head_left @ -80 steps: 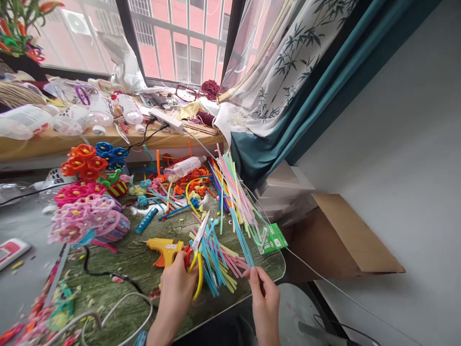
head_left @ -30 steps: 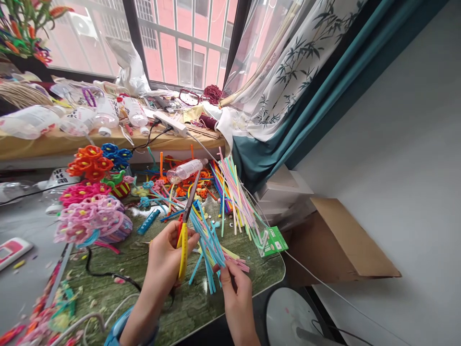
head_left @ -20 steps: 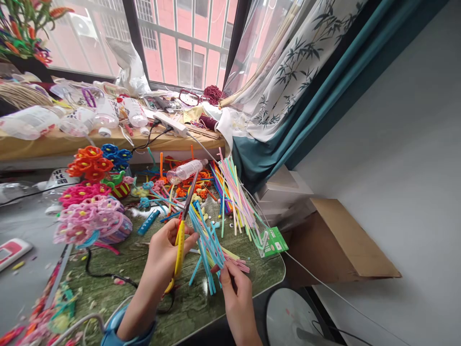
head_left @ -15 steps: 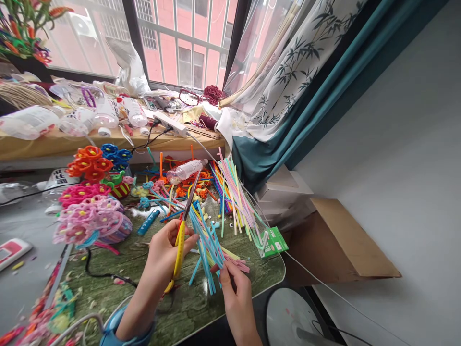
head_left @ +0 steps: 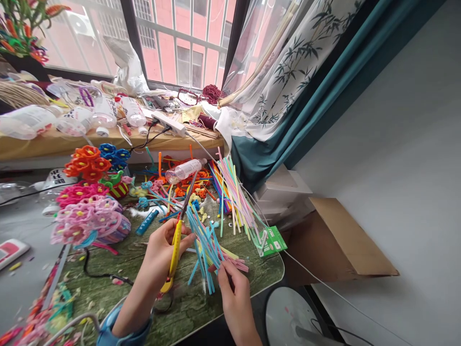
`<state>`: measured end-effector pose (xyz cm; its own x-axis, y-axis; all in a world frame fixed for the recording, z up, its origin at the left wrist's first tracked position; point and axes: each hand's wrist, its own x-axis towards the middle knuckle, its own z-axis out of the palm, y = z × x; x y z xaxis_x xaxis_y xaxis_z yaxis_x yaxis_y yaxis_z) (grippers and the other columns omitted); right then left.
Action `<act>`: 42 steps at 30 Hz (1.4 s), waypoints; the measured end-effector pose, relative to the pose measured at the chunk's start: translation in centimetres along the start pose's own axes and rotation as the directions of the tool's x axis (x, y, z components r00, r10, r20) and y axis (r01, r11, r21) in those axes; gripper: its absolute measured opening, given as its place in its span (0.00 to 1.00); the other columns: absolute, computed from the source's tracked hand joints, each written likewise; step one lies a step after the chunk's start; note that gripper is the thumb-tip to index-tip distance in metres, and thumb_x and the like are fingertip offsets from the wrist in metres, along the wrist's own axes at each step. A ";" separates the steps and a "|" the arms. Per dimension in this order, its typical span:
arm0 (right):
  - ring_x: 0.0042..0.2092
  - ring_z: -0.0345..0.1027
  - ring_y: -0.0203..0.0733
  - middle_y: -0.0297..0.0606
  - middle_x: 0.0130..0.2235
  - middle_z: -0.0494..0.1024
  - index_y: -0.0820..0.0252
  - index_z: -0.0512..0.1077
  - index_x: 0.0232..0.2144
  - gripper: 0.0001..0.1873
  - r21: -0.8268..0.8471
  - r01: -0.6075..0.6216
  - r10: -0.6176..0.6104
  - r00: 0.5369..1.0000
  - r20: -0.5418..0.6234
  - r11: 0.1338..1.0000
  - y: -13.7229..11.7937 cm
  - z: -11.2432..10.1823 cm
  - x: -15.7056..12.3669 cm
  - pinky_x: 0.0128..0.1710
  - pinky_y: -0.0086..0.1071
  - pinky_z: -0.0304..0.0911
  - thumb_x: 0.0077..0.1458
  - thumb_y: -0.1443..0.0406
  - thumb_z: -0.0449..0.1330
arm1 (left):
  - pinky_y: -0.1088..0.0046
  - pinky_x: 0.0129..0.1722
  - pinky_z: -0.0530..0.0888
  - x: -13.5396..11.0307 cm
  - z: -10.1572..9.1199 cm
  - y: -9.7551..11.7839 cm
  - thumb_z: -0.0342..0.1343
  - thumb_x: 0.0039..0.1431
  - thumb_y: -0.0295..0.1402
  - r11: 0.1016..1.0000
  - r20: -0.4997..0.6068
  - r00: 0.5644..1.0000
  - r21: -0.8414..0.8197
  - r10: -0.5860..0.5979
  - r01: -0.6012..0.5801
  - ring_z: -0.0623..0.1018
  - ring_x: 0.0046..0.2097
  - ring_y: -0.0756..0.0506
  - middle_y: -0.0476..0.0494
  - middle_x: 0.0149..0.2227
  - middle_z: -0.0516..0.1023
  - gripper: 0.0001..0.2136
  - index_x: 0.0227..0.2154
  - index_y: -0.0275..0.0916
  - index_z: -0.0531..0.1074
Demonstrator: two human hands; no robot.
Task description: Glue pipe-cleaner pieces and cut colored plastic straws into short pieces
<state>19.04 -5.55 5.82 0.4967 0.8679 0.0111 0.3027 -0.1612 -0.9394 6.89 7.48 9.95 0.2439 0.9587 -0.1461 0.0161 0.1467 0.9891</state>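
My left hand (head_left: 162,247) is closed round yellow-handled scissors (head_left: 175,254), whose dark blades point up and away from me. Its thumb and fingertips also meet a loose bundle of light-blue pipe cleaners (head_left: 203,240). At the near end of that bundle, my right hand (head_left: 234,290) pinches the stems between thumb and fingers. Under the blue stems lie several pink and yellow pipe cleaners (head_left: 234,259) on the green table (head_left: 252,281). Whether the scissor blades are parted is hard to make out.
Pastel pipe cleaners (head_left: 236,197) lie beyond my hands beside a green packet (head_left: 273,241). A plastic bottle (head_left: 185,170) rests among coloured scraps. Pipe-cleaner flowers (head_left: 84,211) stand at left, near a blue strip (head_left: 147,222). An open cardboard box (head_left: 353,235) sits past the table's right edge.
Both hands keep their hold on the scissors and blue pipe cleaners. The scissors have tilted slightly and shifted a little left; the whole view has drifted slightly too.
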 end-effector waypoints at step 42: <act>0.25 0.58 0.37 0.32 0.23 0.68 0.59 0.70 0.25 0.21 0.031 -0.141 0.143 0.985 -0.096 0.990 2.7 -3.2 3.0 0.26 0.28 0.54 0.60 0.51 0.49 | 0.76 0.25 0.61 -0.8 1.0 -4.1 0.55 0.52 0.44 0.719 -0.027 0.973 0.678 0.230 -0.152 0.63 0.22 0.51 0.56 0.18 0.64 0.12 0.23 0.41 0.63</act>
<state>23.92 -4.92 4.40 0.6106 0.7867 -0.0909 0.2040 -0.2671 -0.9418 7.63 5.82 6.09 0.2149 0.9729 0.0851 0.6319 -0.2050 0.7475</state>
